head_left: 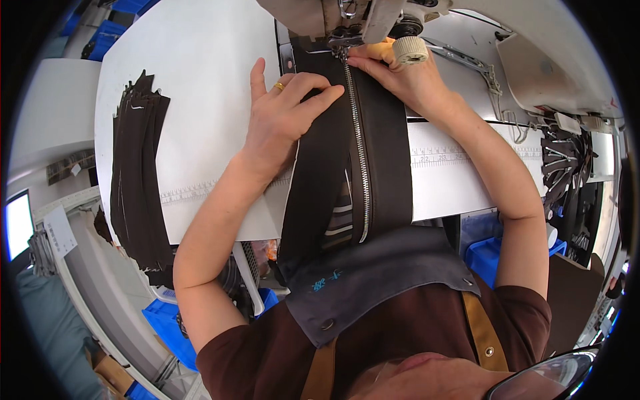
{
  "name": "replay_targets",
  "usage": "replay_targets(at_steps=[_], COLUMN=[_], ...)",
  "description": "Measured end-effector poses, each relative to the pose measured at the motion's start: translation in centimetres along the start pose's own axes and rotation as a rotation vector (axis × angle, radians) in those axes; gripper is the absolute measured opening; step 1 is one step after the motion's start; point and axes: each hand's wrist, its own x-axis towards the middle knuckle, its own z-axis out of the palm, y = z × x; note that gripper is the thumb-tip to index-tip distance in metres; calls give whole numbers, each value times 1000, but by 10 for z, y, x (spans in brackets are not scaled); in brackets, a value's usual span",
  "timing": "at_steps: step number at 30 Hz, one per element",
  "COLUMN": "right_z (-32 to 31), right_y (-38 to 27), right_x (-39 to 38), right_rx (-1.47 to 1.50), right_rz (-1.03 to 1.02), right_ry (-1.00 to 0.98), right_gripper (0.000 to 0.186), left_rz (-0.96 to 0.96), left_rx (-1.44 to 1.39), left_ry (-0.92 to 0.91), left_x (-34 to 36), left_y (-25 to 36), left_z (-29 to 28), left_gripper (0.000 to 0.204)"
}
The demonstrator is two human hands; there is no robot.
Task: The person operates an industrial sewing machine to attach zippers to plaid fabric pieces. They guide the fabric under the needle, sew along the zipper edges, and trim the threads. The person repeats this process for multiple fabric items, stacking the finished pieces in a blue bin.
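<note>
A silver-toothed metal zipper (361,150) runs lengthwise over black fabric (390,153), its upper end at the presser foot (341,52) of a sewing machine. My left hand (283,117), a ring on one finger, rests on the fabric left of the teeth. Its thumb and index finger close together on the cloth, while the little finger sticks out. Close beside the presser foot, my right hand (417,83) pinches the zipper's edge; a yellow cover shows on a finger. The fabric's lower end reaches my apron, and striped cloth (340,217) shows through a gap beside the zipper.
A stack of dark fabric strips (137,173) lies on the white table (193,87) at left. A printed ruler (190,192) crosses the tabletop. The machine body (560,73) stands at upper right, with a bundle of zippers (567,157) below. Blue bins (163,323) sit beneath.
</note>
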Motion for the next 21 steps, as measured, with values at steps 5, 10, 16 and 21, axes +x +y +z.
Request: replay_targets(at_steps=[5, 10, 16, 21], right_z=[-5, -2, 1, 1], right_y=[-6, -6, 0, 1], right_x=[-1, 1, -2, 1], right_rx=[-95, -47, 32, -25], right_rz=[121, 16, 44, 40], right_ry=[-153, -1, 14, 1], right_gripper=[19, 18, 17, 18], left_rz=[-5, -21, -56, -54], left_rx=[-2, -2, -5, 0], left_ry=[-22, -92, -185, -179], left_x=[-1, -1, -2, 0], left_y=[0, 1, -2, -6], left_z=[0, -4, -7, -6], left_gripper=[31, 32, 42, 40])
